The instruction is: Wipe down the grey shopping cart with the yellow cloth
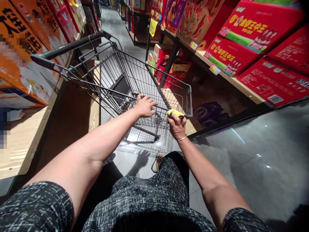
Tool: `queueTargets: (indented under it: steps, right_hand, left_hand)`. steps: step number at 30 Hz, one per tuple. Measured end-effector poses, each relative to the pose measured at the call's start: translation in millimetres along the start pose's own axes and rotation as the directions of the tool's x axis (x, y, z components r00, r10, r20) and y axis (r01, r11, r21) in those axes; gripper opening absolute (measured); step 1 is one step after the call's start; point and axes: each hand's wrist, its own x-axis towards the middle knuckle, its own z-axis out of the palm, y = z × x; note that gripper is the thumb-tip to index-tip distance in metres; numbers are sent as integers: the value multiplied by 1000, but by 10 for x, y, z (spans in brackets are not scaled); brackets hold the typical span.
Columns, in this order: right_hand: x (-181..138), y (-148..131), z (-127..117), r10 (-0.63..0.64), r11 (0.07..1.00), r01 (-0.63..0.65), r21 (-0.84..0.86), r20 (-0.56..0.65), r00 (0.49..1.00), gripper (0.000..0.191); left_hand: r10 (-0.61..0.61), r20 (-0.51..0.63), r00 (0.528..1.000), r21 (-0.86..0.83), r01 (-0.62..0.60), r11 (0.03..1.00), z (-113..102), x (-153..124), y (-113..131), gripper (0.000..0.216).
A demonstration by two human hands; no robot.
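Note:
A black wire shopping cart (147,69) stands slantwise in front of me, its handle bar (69,45) at the upper left. My left hand (146,106) lies over the cart's near top rail, fingers spread. Beside the rail, near the cart's right end, my right hand (178,126) is closed round a small yellow-and-black object (175,113). Its kind cannot be made out, as the fingers cover part of it. Whether my right hand also touches the rail is unclear.
Red boxes (246,27) fill the shelf on the right, with price tags (214,69) along its edge. Large orange boxes (26,42) stand on a wooden display (19,141) at the left. A shiny aisle floor (113,24) runs ahead between shelves.

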Motion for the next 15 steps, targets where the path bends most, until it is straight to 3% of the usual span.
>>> queueTargets:
  steps: [3, 6, 9, 12, 15]
  right_hand:
    - [-169, -57, 394, -71, 997, 73, -8, 163, 984, 45]
    - [-307, -99, 696, -124, 991, 135, 0, 408, 905, 46]
    - [-370, -155, 878, -161, 984, 178, 22, 546, 822, 42]
    - [-324, -199, 917, -200, 975, 221, 36, 585, 786, 39]
    - [-193, -171, 783, -286, 954, 291, 67, 489, 824, 38]
  left_hand:
    - [6, -41, 999, -35, -7, 999, 58, 66, 69, 37]
    - [5, -53, 999, -99, -10, 995, 66, 96, -11, 30]
    - [-10, -62, 998, -134, 1, 991, 69, 140, -116, 31]
    - [-42, -73, 996, -149, 31, 988, 83, 211, -215, 36]
    - [-78, -69, 995, -160, 66, 985, 86, 290, -322, 40]
